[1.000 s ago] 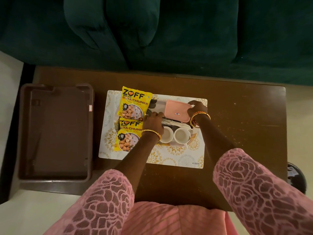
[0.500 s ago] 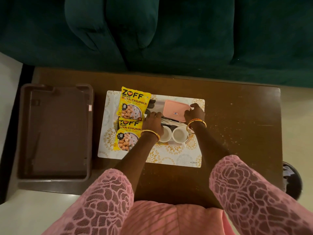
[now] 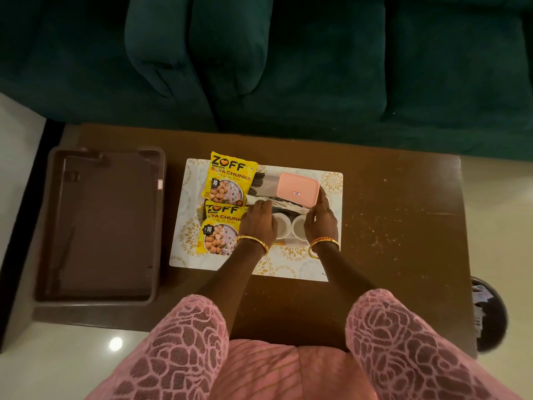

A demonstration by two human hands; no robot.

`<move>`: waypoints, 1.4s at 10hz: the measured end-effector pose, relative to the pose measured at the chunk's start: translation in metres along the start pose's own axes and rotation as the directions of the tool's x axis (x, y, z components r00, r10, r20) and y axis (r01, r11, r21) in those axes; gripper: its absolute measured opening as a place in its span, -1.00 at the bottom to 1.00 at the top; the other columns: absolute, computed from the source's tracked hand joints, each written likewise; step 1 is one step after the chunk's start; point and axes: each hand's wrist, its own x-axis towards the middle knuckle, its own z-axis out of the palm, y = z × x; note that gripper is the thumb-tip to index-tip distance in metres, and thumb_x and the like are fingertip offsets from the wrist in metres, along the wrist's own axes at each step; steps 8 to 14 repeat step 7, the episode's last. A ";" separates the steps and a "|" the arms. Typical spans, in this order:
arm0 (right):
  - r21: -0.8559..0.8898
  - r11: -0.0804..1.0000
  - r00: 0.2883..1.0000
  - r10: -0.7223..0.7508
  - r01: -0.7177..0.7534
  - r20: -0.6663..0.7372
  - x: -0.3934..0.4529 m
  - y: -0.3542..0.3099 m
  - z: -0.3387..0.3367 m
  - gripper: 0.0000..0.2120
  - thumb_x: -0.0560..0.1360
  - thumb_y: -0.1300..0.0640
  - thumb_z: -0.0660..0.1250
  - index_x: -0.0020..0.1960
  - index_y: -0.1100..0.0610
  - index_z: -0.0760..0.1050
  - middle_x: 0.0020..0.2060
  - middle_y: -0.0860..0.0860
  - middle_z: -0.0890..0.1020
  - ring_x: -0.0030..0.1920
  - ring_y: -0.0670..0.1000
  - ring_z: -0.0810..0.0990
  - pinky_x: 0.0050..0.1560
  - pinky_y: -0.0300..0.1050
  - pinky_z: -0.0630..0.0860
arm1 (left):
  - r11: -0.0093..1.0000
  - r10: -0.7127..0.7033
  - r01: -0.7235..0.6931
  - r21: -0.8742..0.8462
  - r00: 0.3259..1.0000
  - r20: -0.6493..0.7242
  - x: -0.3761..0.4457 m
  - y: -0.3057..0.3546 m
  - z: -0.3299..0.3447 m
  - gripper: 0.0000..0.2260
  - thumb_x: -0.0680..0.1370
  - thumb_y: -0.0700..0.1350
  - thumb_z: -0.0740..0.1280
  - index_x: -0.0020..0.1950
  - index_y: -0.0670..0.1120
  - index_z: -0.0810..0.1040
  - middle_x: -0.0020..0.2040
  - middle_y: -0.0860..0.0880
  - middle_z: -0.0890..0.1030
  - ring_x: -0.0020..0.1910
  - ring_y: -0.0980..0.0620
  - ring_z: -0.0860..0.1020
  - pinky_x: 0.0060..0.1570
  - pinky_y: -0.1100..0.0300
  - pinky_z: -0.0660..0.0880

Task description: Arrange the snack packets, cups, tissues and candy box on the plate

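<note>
Two yellow snack packets [image 3: 230, 180] [image 3: 219, 230] lie one below the other on the left of the plate [image 3: 257, 182], whose dark striped rim shows past them. The pink candy box [image 3: 297, 188] rests at the plate's far right. A flat stack of tissues [image 3: 285, 204] lies just below the box. Two white cups [image 3: 282, 225] [image 3: 298, 226] stand side by side in front of the tissues, partly hidden by my hands. My left hand [image 3: 258, 219] pinches the tissues' left end. My right hand [image 3: 321, 220] presses their right end beside the box corner.
The plate sits on a white and gold placemat [image 3: 331, 183] on a brown table [image 3: 403, 226]. A brown plastic tray [image 3: 98, 226] lies at the table's left end. A dark green sofa [image 3: 288, 67] runs behind the table. A dark round bin [image 3: 487, 313] stands at the right.
My right hand has let go of the far side of the pink box and drawn back to the tissues' right end. My left hand has stayed on their left end.
</note>
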 end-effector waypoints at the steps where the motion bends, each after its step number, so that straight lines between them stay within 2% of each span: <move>1: -0.009 1.000 1.000 -0.019 0.018 -0.016 -0.011 0.001 0.000 -0.65 0.55 0.16 0.15 0.34 0.09 0.32 0.22 0.15 0.55 0.18 0.21 0.53 0.15 0.17 0.53 | 1.000 0.012 -0.012 0.025 1.000 0.014 -0.006 0.001 0.001 -0.62 0.57 -0.12 0.15 0.38 -0.18 0.31 0.33 -0.20 0.43 0.30 -0.18 0.41 0.19 -0.03 0.41; 2: -0.089 0.996 1.000 -0.006 0.005 -0.008 -0.024 0.003 -0.004 -0.69 0.56 0.13 0.13 0.29 0.16 0.36 0.15 0.21 0.57 0.14 0.23 0.51 0.13 0.16 0.53 | 0.999 0.024 -0.024 0.034 1.000 0.003 -0.017 0.003 0.001 -0.61 0.57 -0.12 0.16 0.38 -0.19 0.30 0.35 -0.21 0.41 0.32 -0.19 0.39 0.20 -0.03 0.40; 4: -0.159 0.986 0.999 -0.041 0.042 0.006 -0.051 0.005 -0.011 -0.74 0.57 0.11 0.13 0.17 0.22 0.44 0.16 0.20 0.55 0.14 0.18 0.48 0.10 0.09 0.51 | 0.996 0.008 -0.010 0.084 1.000 0.025 -0.041 0.003 -0.001 -0.59 0.58 -0.10 0.13 0.41 -0.18 0.25 0.41 -0.21 0.35 0.37 -0.19 0.35 0.26 -0.03 0.37; 5: -0.167 0.984 0.998 -0.058 0.056 -0.011 -0.070 0.002 -0.020 -0.73 0.58 0.11 0.12 0.17 0.23 0.45 0.17 0.19 0.54 0.15 0.18 0.48 0.11 0.10 0.51 | 0.997 -0.008 0.006 0.073 1.000 0.019 -0.061 0.005 -0.007 -0.62 0.59 -0.09 0.13 0.39 -0.17 0.28 0.41 -0.21 0.35 0.37 -0.19 0.35 0.27 -0.04 0.36; 7: -0.195 0.967 0.973 -0.193 0.166 -0.130 -0.110 -0.006 -0.046 -0.70 0.57 0.11 0.10 0.23 0.20 0.41 0.20 0.21 0.52 0.13 0.20 0.47 0.09 0.09 0.47 | 0.993 0.040 -0.024 0.115 0.990 -0.133 -0.102 0.014 -0.026 -0.62 0.59 -0.01 0.12 0.33 -0.18 0.34 0.34 -0.19 0.41 0.36 -0.16 0.33 0.28 -0.02 0.32; 14: -0.195 0.967 0.973 -0.193 0.166 -0.130 -0.110 -0.006 -0.046 -0.70 0.57 0.11 0.10 0.23 0.20 0.41 0.20 0.21 0.52 0.13 0.20 0.47 0.09 0.09 0.47 | 0.993 0.040 -0.024 0.115 0.990 -0.133 -0.102 0.014 -0.026 -0.62 0.59 -0.01 0.12 0.33 -0.18 0.34 0.34 -0.19 0.41 0.36 -0.16 0.33 0.28 -0.02 0.32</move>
